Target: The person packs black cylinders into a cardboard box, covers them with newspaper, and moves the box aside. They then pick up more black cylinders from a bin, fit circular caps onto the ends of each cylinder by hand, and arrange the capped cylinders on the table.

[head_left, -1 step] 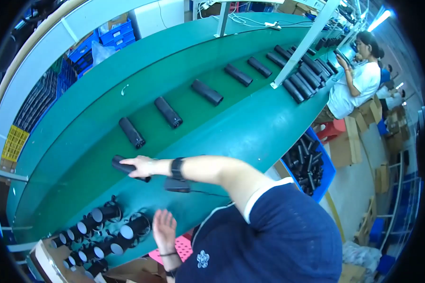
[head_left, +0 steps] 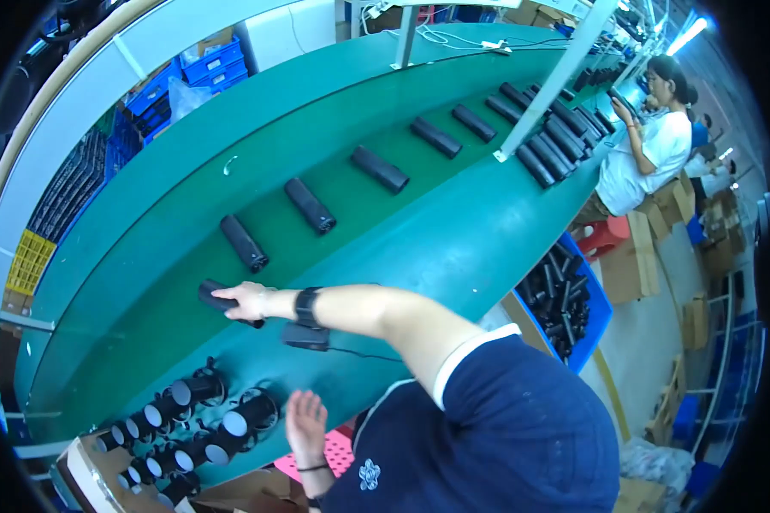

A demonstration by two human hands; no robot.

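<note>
My right hand point(head_left: 250, 301) reaches across to the left, its fingers closed round a black cylinder point(head_left: 217, 293) on the dark green belt point(head_left: 145, 342). A black strap circles that wrist, and a small black box point(head_left: 305, 336) with a cord shows just below it. Several similar black cylinders point(head_left: 310, 205) lie spaced out along the belt, up and to the right. Low in front of my body, my left hand point(head_left: 306, 421) is held up with its fingers extended and nothing in it. Left of it stand rows of black cylindrical parts with pale round ends point(head_left: 235, 422).
A person in a white top point(head_left: 654, 158) holds a black cylinder at the right, beside a pile of cylinders point(head_left: 556, 145). A blue bin point(head_left: 597, 316) of black parts stands below the bench edge. A white post point(head_left: 556, 81) rises from the bench. Cardboard point(head_left: 81, 470) sits lower left.
My right hand and the cylinder in it have shifted slightly left, with the small black box. My left hand has moved a little down. The whole view has shifted slightly.
</note>
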